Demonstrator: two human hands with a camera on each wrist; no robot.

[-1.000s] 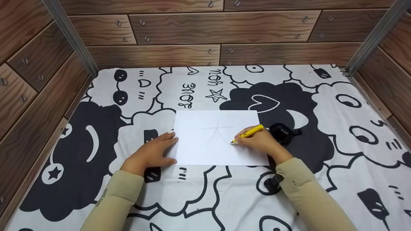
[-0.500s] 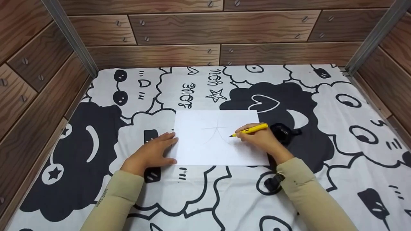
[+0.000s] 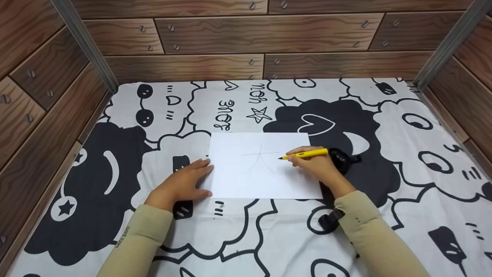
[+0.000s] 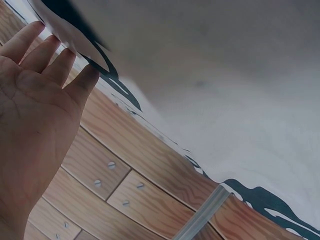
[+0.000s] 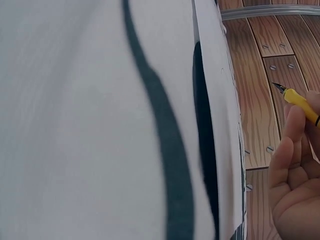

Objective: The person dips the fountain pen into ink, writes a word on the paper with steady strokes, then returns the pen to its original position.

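A white sheet of paper (image 3: 234, 184) lies on the patterned cloth in the head view. Thin faint strokes (image 3: 260, 154) mark it: one crossbar, a short upright and two curved legs spreading downward. My right hand (image 3: 317, 165) pinches a yellow fountain pen (image 3: 313, 153) over the sheet's right half. The dark nib points left, close to the crossbar's right end; the right wrist view shows the nib (image 5: 279, 87) lifted off the paper. At the sheet's left edge rests my left hand (image 3: 184, 182), fingers extended and thumb apart, fingertips right at the paper.
Black-and-white cartoon cloth (image 3: 215, 238) covers the table. A glossy black rounded object (image 3: 340, 159) sits just beyond the right hand, partly hidden by it. A black wrist device (image 3: 329, 220) is at the right cuff. Wood-plank patterned walls (image 3: 265, 34) with metal corner posts (image 3: 86, 42) enclose the table.
My right hand has lifted the pen from the lower end of the right leg stroke and moved it up, to near the crossbar's right end. My left hand stays in place.
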